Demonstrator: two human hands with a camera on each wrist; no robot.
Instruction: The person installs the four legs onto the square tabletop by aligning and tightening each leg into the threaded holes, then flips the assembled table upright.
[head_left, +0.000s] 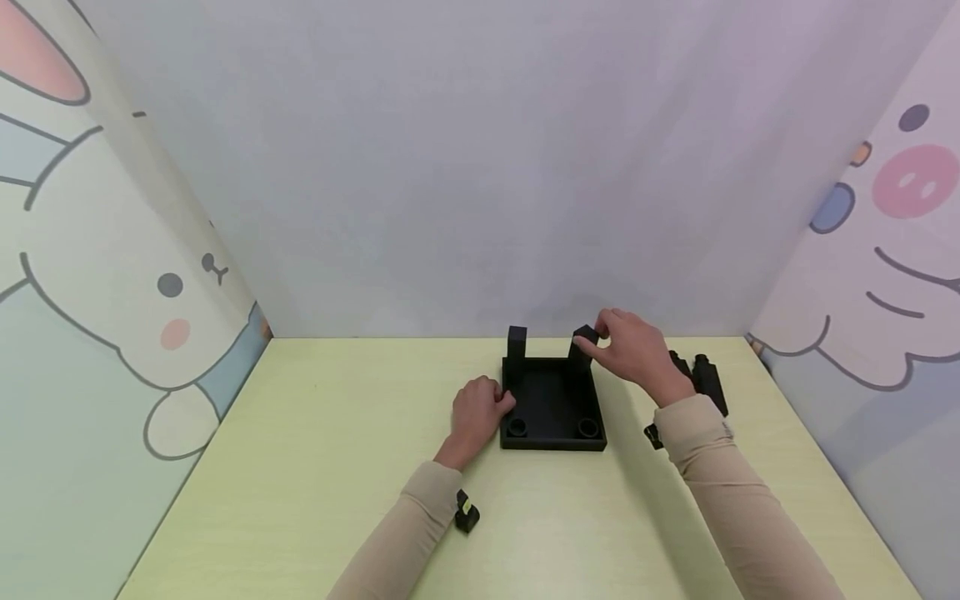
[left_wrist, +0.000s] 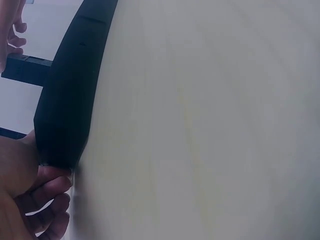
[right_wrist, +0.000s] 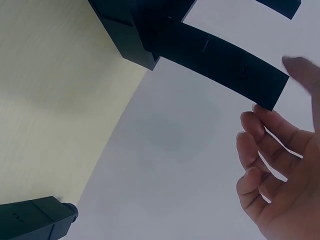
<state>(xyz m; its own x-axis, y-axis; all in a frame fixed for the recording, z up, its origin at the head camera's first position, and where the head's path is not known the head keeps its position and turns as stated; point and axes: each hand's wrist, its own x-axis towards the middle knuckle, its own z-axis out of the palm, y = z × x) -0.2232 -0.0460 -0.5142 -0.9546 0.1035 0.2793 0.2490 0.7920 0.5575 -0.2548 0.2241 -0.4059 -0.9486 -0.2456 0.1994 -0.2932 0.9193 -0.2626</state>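
Note:
A black square tray-like piece with a raised rim lies on the table. Two upright black legs stand at its far corners, and round sockets show at its near corners. My left hand grips the left rim, thumb over the edge; in the left wrist view its fingers curl at the piece's near end. Around the free end of the right leg, my right hand has its thumb and fingers spread. An index fingertip meets the leg's edge there, while the blurred thumb appears slightly apart from it.
More black leg-shaped parts lie on the table to the right, partly behind my right forearm. A small black piece is beside that sleeve. Near my left sleeve sits a small black object with a yellow mark. Cartoon-printed panels stand at both sides.

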